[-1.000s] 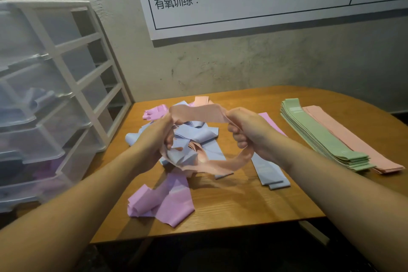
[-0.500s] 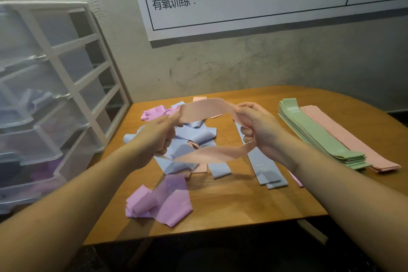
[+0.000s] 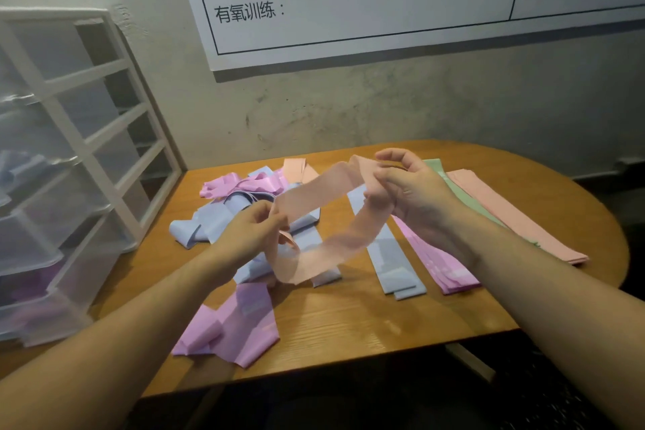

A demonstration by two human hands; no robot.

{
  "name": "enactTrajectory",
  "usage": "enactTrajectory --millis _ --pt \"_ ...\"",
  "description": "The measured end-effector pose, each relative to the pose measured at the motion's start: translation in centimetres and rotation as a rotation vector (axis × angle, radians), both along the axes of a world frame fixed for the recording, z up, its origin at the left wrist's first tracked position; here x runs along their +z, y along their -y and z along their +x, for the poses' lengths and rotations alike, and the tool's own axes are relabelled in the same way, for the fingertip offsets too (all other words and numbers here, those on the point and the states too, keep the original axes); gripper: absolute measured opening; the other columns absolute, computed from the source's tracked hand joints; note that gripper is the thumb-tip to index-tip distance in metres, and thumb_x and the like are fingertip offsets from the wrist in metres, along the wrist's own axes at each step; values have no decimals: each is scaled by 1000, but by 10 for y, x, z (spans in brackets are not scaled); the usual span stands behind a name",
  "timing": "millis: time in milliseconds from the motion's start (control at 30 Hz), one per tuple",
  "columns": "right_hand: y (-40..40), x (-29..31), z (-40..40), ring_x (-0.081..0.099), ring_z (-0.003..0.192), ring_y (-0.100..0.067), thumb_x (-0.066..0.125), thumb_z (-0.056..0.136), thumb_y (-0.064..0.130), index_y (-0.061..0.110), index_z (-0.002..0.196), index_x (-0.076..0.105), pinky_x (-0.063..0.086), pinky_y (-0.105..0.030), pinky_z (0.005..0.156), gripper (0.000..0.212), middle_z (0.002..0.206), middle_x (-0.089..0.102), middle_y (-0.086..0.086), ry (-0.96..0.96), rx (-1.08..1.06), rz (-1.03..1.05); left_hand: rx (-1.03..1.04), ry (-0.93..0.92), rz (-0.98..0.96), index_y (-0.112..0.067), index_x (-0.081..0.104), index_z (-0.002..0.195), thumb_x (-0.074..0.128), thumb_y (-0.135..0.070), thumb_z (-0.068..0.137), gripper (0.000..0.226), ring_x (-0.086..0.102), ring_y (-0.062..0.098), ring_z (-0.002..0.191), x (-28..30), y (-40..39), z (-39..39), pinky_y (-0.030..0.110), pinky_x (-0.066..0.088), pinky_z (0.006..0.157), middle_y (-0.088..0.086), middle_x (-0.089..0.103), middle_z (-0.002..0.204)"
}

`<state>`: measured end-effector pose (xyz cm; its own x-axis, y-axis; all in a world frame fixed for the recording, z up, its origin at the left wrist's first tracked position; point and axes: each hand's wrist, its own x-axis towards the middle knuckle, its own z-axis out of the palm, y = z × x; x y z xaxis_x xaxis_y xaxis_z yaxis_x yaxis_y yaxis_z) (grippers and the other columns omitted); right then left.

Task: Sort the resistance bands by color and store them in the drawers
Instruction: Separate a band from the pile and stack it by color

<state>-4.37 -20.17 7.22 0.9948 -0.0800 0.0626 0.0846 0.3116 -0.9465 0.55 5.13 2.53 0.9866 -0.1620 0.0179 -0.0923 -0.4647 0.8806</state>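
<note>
peach band (image 3: 324, 206) hangs pinched between our left hand (image 3: 251, 230) and right hand (image 3: 412, 192); its matching peach stack (image 3: 506, 213) lies just beyond the right.

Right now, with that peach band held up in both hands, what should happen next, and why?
Probably flatten the peach band, held between left hand and right hand, and lay it on the peach stack at the table's right; sorted green, pink and blue stacks lie there too.
</note>
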Motion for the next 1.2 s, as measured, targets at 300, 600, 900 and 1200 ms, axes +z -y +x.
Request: enactTrajectory --millis 300,600,900,1200 --pt "7 17 -33 41 47 -9 49 94 1 23 96 62 29 -19 43 26 76 59 8 -77 73 -141 -105 -10 10 -34 58 115 59 -8 96 32 68 15 102 -2 17 -17 42 55 94 -2 71 112" --pt "0 26 -64 36 39 -6 50 100 4 18 106 57 26 -19 39 17 51 51 7 -98 237 -182 -382 249 2 -39 61 122 73 -48 86 39 57 -3 120 24 67 -68 31 45 103 -23 64 123" --pt "18 35 -100 39 58 -9 72 89 14 26 117 49 33 -22 52 38 84 48 1 -49 379 -790 -335 162 -20 -18 73 92 67 -28 93 11 64 -5 78 48 54 -100 15 50 76 -12 73 84" --pt "20 48 -128 50 77 -8 75 83 48 34 106 53 43 -31 69 35 93 55 4 15 556 -1301 -476 154 179 -18 74 94 66 -60 88 44 61 9 79 81 35 -139 31 48 75 1 68 85"
